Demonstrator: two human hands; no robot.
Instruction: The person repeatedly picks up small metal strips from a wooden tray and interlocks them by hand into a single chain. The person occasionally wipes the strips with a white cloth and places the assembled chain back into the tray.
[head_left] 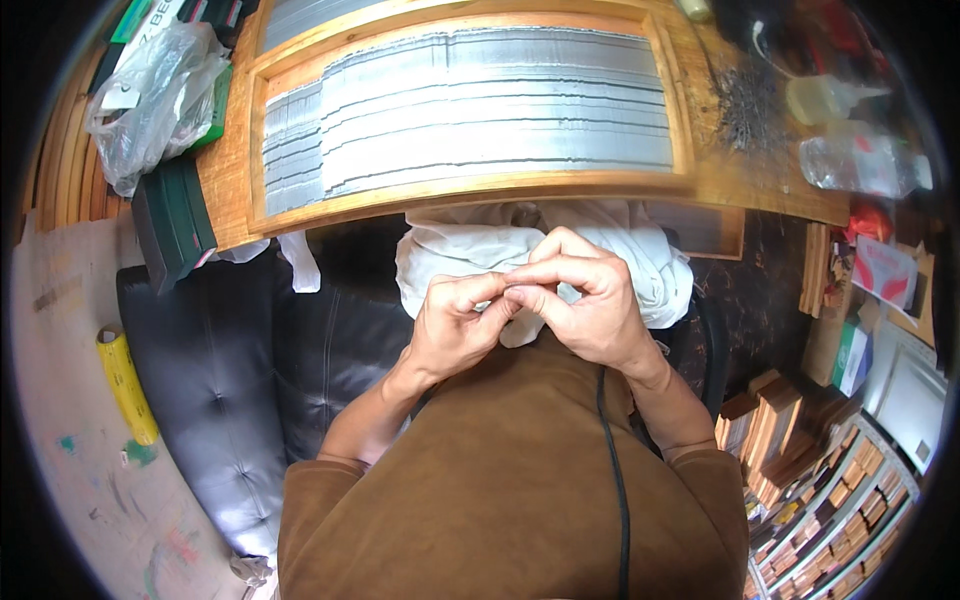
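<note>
My left hand (452, 322) and my right hand (597, 303) meet in front of my chest. Thumbs and forefingers of both are pinched together, tip to tip. Whatever lies between the fingertips, if anything, is too small to make out. Under and behind the hands, a crumpled white cloth (455, 248) lies across my lap. Just beyond it is a wooden frame tray (480, 192) on the table, filled with rows of thin silvery-grey strips (500, 115).
A clear plastic bag (165, 95) and a dark green box (175, 215) are at the table's left end. Dark thin pieces (750, 110), a squeeze bottle (825, 100) and a clear bottle (860, 165) lie right. A black padded seat (215, 390) is beside me; wood blocks (775, 430) are stacked right.
</note>
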